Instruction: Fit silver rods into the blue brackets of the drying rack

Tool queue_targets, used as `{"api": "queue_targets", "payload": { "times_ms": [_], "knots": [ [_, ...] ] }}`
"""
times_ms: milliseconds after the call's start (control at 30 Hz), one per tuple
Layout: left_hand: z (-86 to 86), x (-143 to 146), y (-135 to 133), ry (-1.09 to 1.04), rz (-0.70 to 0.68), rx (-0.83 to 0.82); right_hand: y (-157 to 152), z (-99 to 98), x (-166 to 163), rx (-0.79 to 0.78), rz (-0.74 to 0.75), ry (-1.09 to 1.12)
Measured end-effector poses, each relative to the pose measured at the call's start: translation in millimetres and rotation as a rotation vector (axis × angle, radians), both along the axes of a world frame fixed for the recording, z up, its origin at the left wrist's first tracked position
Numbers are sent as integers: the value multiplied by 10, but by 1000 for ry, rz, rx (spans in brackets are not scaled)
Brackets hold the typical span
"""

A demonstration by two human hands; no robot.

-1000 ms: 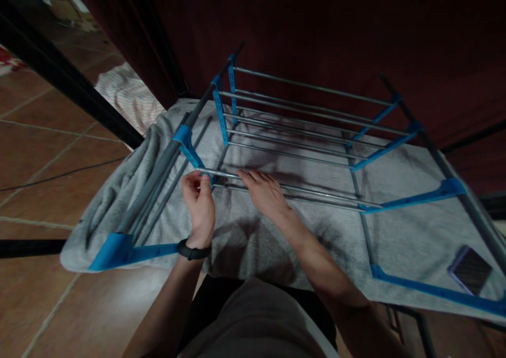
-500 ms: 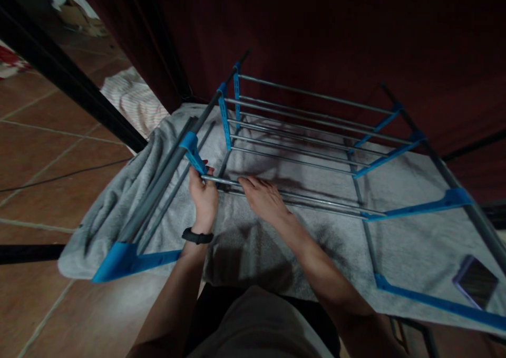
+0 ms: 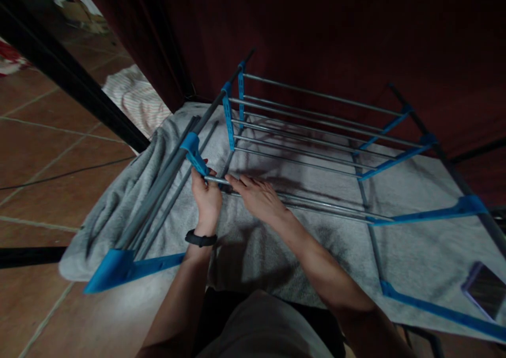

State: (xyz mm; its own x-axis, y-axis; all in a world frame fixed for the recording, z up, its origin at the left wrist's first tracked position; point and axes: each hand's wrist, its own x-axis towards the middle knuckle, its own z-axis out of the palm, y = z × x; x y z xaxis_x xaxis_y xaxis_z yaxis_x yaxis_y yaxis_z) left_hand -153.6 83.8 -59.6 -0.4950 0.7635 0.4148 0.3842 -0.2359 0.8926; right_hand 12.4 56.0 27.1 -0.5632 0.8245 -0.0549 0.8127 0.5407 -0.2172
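Note:
A rack of grey tubes and blue plastic brackets lies on a grey blanket (image 3: 316, 263). At its left side, my left hand (image 3: 207, 197) is closed around the lower end of a blue bracket (image 3: 194, 152), where a metal rod (image 3: 336, 206) meets it. My right hand (image 3: 259, 197) grips that rod from above, a little right of the joint, fingers bent over it. The rod's other end reaches the right-hand blue bracket (image 3: 430, 213). My left fingertips are partly hidden behind the bracket. Several more rods (image 3: 308, 116) span the rack farther back.
A phone (image 3: 484, 289) lies on the blanket at the right. Near the left edge are a blue corner piece (image 3: 113, 271) and a grey side pole (image 3: 152, 200). A black bar (image 3: 79, 78) crosses the left, and a dark red curtain (image 3: 316, 26) hangs behind.
My right hand has slid left along the rod, closer to my left hand. My left hand keeps its hold on the bracket. The view has shifted slightly.

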Motion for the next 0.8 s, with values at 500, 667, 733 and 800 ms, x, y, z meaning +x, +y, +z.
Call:
{"api": "queue_targets", "payload": {
  "times_ms": [500,667,733,800],
  "knots": [
    [-109,-19,3,-47,-12,-15,90,-124,13,-22,-31,1],
    [-269,-47,-2,-71,-7,-58,114,-167,11,-45,-23,-6],
    [-323,-49,-15,-78,-10,-82,118,-204,11,-53,-23,-10],
    [-366,-46,-29,-79,-19,-101,118,-239,12,-55,-25,-12]
  ]
}}
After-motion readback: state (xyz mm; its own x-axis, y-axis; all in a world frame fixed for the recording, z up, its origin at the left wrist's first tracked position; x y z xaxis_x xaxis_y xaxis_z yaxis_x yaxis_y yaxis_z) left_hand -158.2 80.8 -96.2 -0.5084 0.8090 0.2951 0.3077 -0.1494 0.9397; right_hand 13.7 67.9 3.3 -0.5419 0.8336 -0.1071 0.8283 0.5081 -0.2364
